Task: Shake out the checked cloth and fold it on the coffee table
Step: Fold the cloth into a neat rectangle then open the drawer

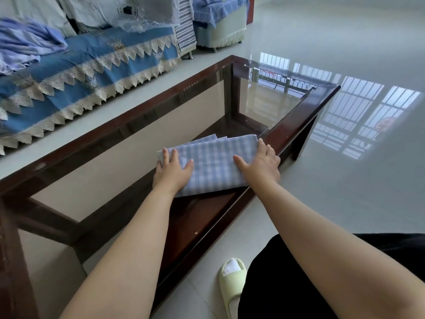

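Note:
The blue-and-white checked cloth [212,162] lies folded into a small rectangle on the glass top of the coffee table [305,111], near its right-hand wooden edge. Some layer edges stick out at the cloth's far side. My left hand [171,170] rests flat on the cloth's left end with straight fingers. My right hand [261,161] presses flat on the right end, fingers spread, close to the table's frame.
A sofa with a blue, lace-trimmed cover [87,72] runs along the far side of the table, with loose bedding [25,42] piled on it. A footstool [218,26] stands beyond. My foot in a pale green slipper [232,279] stands on the glossy floor.

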